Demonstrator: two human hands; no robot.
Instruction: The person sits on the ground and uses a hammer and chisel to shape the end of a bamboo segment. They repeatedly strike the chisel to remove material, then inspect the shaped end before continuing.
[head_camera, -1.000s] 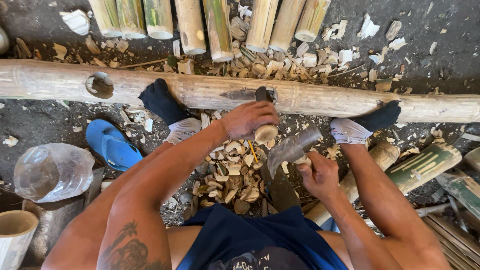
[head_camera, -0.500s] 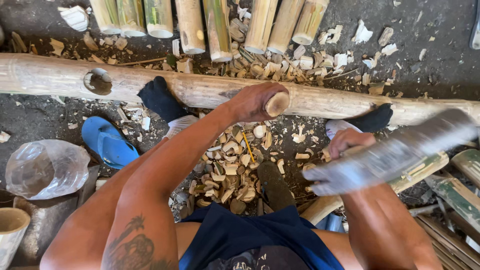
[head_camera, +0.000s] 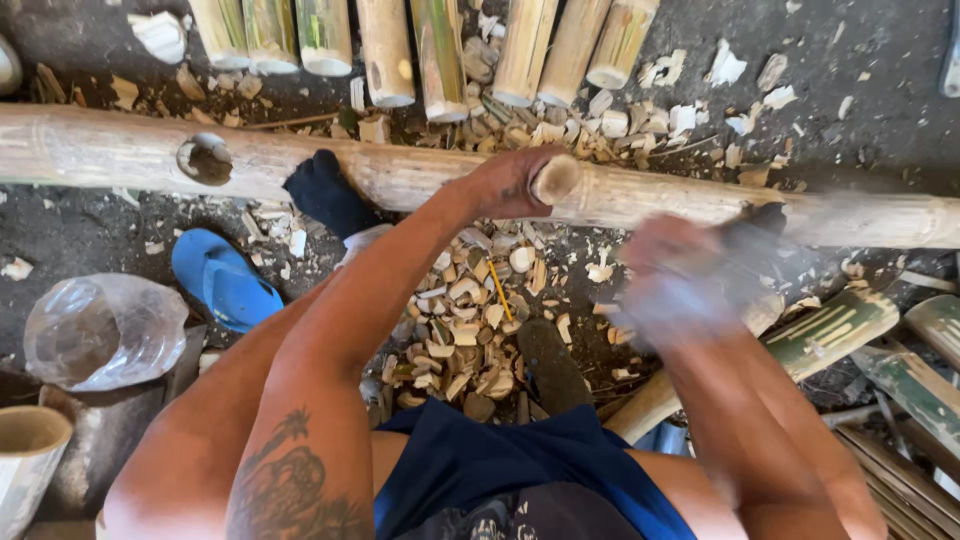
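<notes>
Against the long bamboo pole (head_camera: 420, 175) that lies across the ground, a short bamboo piece (head_camera: 555, 178) is gripped in the left hand (head_camera: 515, 182), whose fingers are wrapped tight around it so that only its pale cut end shows. The piece is held just in front of the pole, above a heap of bamboo chips (head_camera: 470, 320) spread on the dark ground (head_camera: 880, 60) between the person's feet. The right hand (head_camera: 670, 285) is seen only as a blur to the right of the chips; whether it is clenched or spread cannot be told, and what it carries is smeared into a pale streak toward the right edge. A foot in a dark sock (head_camera: 325, 195) is pressed against the near side of the pole, left of the left hand. A blue sandal (head_camera: 225, 280) lies on the ground near that foot, and a crumpled clear plastic bag (head_camera: 105, 330) is set further toward the left edge. Cut bamboo tubes (head_camera: 440, 50) are lined side by side beyond the pole at the far edge of the ground. Split green-striped bamboo lengths (head_camera: 830, 325) are piled at the right side.
</notes>
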